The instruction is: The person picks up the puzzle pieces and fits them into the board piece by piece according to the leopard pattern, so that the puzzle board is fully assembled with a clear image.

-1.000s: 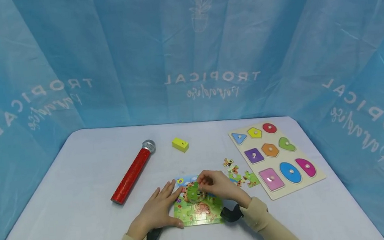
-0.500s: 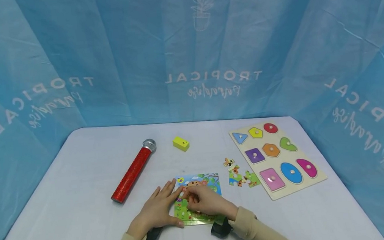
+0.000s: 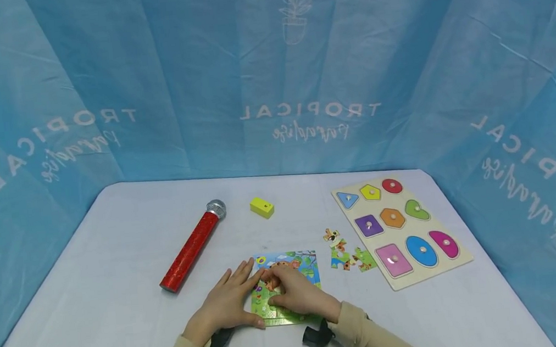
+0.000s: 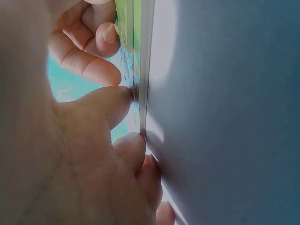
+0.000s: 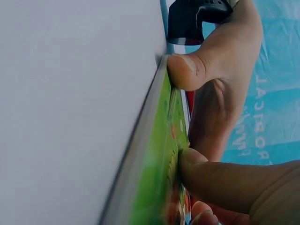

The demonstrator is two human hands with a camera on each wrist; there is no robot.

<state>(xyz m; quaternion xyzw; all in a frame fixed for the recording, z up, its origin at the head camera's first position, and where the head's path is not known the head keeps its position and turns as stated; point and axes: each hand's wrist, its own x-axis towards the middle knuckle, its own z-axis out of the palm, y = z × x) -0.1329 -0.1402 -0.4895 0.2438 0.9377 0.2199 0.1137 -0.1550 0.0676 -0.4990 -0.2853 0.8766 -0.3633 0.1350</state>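
A jigsaw puzzle with an animal picture on green and blue lies on the white table. My left hand spreads along its left side, thumb at the lower corner and fingertips at the left edge. Over the puzzle's middle is my right hand, fingers curled, thumb and index finger at a puzzle piece on the surface. Most of that piece is hidden under the hand. In the right wrist view the right thumb meets the green picture, while the left thumb touches the board's corner.
Several loose puzzle pieces lie right of the puzzle. Beyond them is a shape board with knobbed pieces. A red microphone lies at the left, a yellow block further back. Blue curtains surround the table.
My right hand has come left and down over the puzzle, bringing the green piece it pinched above the board to its surface. My left hand has stayed in place.
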